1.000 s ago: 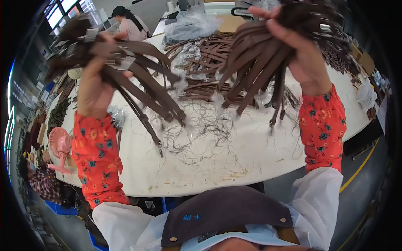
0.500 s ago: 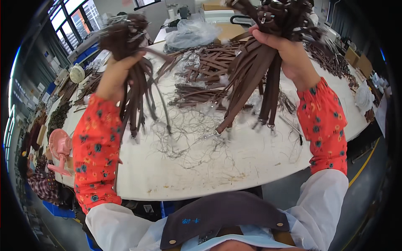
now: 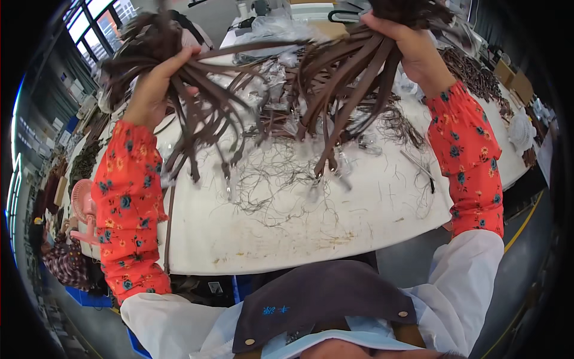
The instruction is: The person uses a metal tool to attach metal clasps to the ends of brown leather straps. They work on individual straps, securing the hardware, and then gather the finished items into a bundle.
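My left hand (image 3: 153,90) is closed round the middle of a bundle of brown straps (image 3: 206,105), raised over the left of the table. Their upper ends bunch above the fist; the lower ends fan out, some with small metal fittings. In my right hand (image 3: 415,52), closed and raised at the far right, is a second bundle of brown straps (image 3: 359,75). Its ends splay down and to the left, and its top runs out of view. Long straps from both bundles reach toward each other in the middle. Motion blurs the strap ends.
A pile of brown straps (image 3: 274,122) lies behind on the white table (image 3: 359,224). Loose threads (image 3: 257,179) litter its middle. Clear plastic bags (image 3: 278,29) are at the back. A pink fan (image 3: 85,206) stands left, a white fan (image 3: 521,130) right. A person in checkered clothing (image 3: 64,262) is lower left.
Both bundles have risen slightly and swung; their hanging straps now spread wider. My left hand has shifted a little left, and my right hand a little up.
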A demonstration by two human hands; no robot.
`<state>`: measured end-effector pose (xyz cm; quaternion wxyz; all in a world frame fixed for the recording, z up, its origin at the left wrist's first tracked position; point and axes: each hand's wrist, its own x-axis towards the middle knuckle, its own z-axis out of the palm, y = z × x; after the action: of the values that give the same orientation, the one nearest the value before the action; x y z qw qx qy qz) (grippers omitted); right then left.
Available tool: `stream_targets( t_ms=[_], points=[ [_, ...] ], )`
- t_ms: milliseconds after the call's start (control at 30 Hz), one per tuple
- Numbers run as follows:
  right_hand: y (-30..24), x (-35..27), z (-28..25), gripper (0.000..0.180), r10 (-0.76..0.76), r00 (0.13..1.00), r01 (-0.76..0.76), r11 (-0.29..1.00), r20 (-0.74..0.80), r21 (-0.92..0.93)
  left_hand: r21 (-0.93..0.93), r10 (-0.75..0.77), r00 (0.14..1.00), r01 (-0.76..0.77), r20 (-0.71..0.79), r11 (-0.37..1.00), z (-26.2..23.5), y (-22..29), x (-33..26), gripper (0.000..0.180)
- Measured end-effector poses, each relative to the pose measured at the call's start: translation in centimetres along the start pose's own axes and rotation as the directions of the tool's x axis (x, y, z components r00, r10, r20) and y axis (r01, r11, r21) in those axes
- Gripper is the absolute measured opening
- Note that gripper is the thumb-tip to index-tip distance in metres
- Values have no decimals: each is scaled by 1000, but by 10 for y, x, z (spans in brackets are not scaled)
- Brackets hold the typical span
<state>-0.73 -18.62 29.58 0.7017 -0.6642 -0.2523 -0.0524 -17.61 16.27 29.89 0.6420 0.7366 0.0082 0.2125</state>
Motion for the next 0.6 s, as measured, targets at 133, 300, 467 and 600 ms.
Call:
stream_targets(
  t_ms=[133, 300, 467, 600],
  points=[
    [-36, -38, 18, 10, -352, 923, 239, 841, 156, 485, -234, 118, 984, -84, 133, 969, -33, 18, -12, 26],
    [8, 2, -19, 26, -95, 990, 93, 995, 108, 24, 250, -99, 981, 139, -165, 958, -36, 11, -14, 30],
    [-9, -36, -7, 23, -298, 941, 201, 873, 161, 444, -541, 297, 953, -217, 65, 813, -21, 14, -33, 30],
    [4, -13, -8, 26, -229, 969, 223, 973, 97, 64, 74, -185, 979, 192, -89, 979, -30, 8, -8, 27]
  ],
)
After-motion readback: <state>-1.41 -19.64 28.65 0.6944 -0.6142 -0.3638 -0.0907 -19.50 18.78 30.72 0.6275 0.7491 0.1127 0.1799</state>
